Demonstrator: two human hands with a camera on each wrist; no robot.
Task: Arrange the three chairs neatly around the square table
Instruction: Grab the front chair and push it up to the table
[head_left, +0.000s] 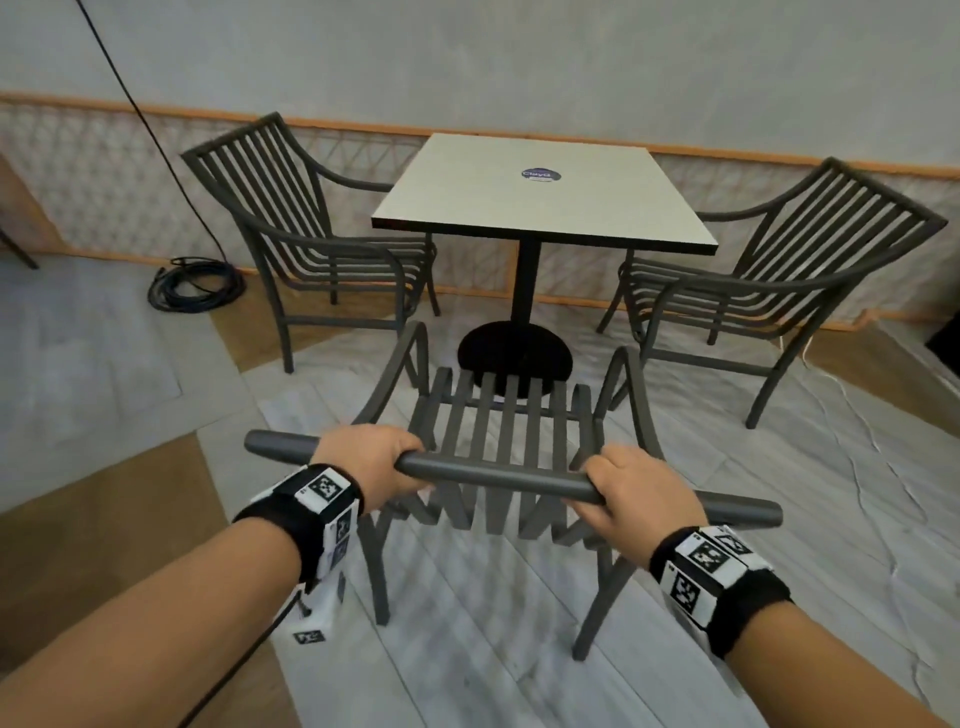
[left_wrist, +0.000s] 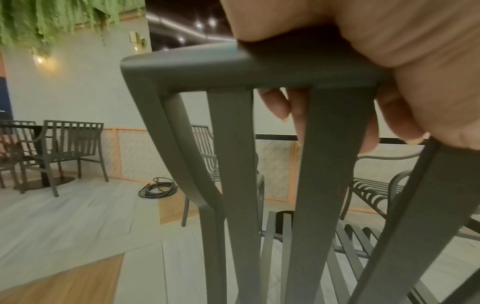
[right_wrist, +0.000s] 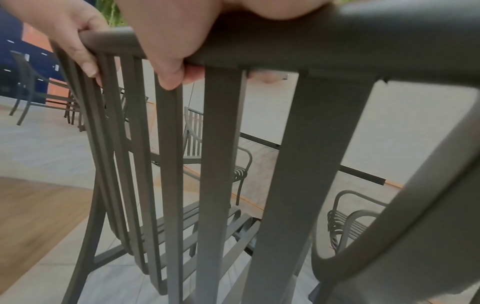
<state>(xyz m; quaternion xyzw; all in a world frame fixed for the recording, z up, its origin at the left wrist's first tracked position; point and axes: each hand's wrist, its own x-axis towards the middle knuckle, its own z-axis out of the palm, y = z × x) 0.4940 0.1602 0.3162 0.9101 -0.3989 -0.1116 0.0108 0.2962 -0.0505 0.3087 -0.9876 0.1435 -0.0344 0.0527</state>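
A square white-topped table (head_left: 524, 182) on a black pedestal stands near the wall. One grey slatted chair (head_left: 306, 244) sits at its left side, another (head_left: 753, 280) at its right. The third chair (head_left: 498, 431) is in front of me, its seat facing the table. My left hand (head_left: 379, 462) and right hand (head_left: 634, 488) both grip its top rail (head_left: 493, 475), fingers curled round the bar. In the left wrist view my fingers (left_wrist: 275, 105) wrap behind the rail (left_wrist: 233, 67). In the right wrist view my thumb (right_wrist: 168, 61) lies over the rail (right_wrist: 324, 41).
A coiled black cable (head_left: 195, 283) lies on the floor left of the left chair, with a cord running up the wall. A lattice panel (head_left: 104, 192) lines the wall base. More chairs and a table (left_wrist: 52, 152) stand further left.
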